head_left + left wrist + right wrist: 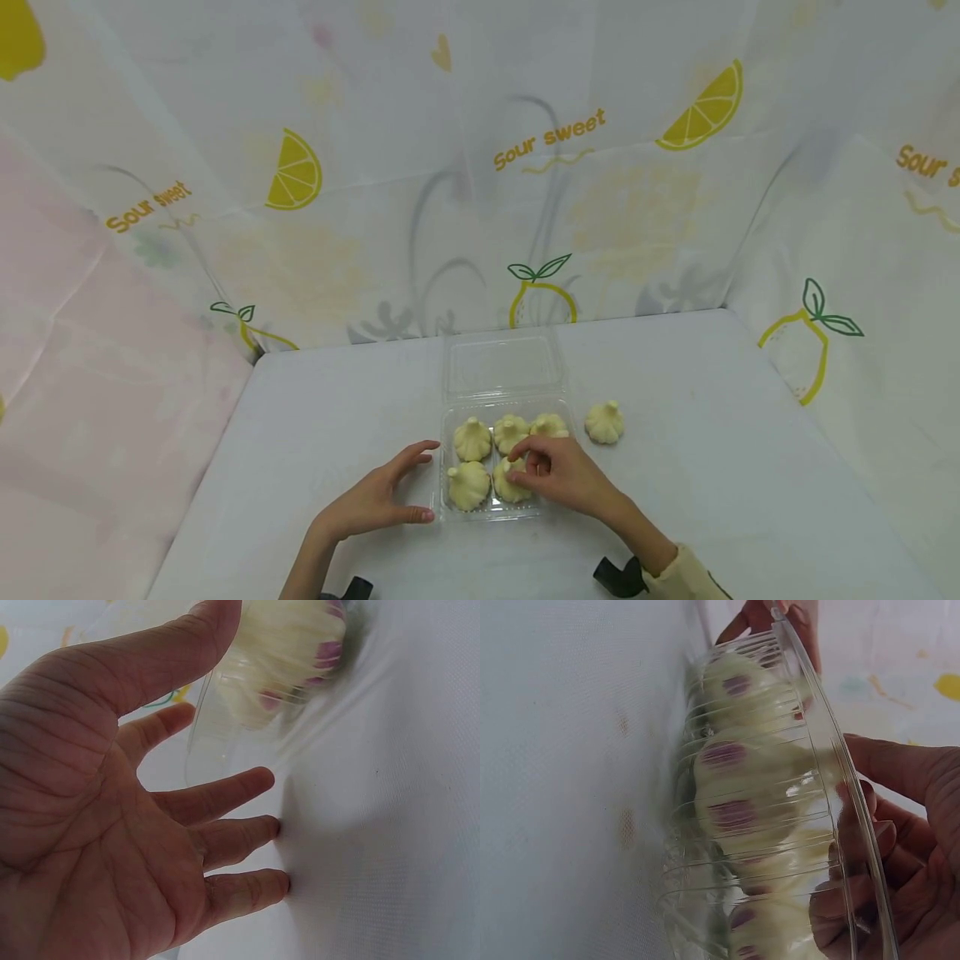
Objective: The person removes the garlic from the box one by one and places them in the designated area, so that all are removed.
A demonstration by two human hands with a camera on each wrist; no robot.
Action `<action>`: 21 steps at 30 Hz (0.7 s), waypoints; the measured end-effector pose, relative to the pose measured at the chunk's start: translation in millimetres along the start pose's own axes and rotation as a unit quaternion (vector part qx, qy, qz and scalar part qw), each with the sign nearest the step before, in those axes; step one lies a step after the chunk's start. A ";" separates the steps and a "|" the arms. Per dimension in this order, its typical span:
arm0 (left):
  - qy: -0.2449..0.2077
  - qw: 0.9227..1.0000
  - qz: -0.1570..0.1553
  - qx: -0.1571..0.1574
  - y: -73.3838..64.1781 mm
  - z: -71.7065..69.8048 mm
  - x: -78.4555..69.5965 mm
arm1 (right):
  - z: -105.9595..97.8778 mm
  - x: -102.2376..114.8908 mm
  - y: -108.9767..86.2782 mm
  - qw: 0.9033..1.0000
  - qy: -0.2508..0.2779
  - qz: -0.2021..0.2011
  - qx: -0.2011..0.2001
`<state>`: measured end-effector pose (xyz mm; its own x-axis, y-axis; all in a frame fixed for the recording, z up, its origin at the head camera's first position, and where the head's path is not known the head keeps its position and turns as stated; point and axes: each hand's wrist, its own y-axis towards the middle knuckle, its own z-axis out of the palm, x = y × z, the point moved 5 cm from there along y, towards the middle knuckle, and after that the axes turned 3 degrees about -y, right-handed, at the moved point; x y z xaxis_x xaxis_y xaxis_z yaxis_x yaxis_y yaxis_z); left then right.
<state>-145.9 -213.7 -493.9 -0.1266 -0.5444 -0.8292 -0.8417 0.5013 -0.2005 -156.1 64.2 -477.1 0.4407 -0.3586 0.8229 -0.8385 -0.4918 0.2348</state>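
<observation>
A clear plastic clamshell box (487, 516) lies with its lid folded back, holding several pale garlic bulbs (472, 439) in two rows. Over the front row, my right hand (566, 475) pinches the stem of a garlic bulb (512, 490) between thumb and curled fingers. That bulb sits inside the box beside another garlic bulb (468, 487). Through the box's ribbed wall, the right wrist view shows purple patches on the bulbs. My left hand (375, 500) spreads around the box's left edge, thumb and fingers apart; in the left wrist view its lower fingertips rest on the tabletop.
One loose garlic bulb (604, 422) lies on the white table (697, 467), right of the box. The transparent lid (504, 365) lies toward the back. Lemon-printed fabric (420, 167) hangs behind the table and along both sides.
</observation>
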 end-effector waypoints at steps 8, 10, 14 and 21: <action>0.001 1.000 0.002 0.001 0.6 -0.1 0.5 | 2.7 -0.7 0.3 1.000 0.000 0.000 0.003; 0.001 1.000 0.000 0.001 0.4 0.0 1.0 | 3.2 -1.2 0.3 1.000 -0.002 -0.001 0.003; 0.000 1.000 -0.004 0.003 0.1 0.4 1.6 | 3.6 -1.0 0.1 1.000 0.000 -0.006 0.001; 0.003 1.000 -0.002 0.001 -0.4 0.4 0.9 | 4.2 -0.1 0.1 1.000 -0.004 -0.007 -0.001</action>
<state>-145.5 -214.1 -494.7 -0.1275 -0.5503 -0.8252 -0.8406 0.5015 -0.2045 -154.9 60.8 -479.4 0.4548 -0.3574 0.8158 -0.8327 -0.4956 0.2470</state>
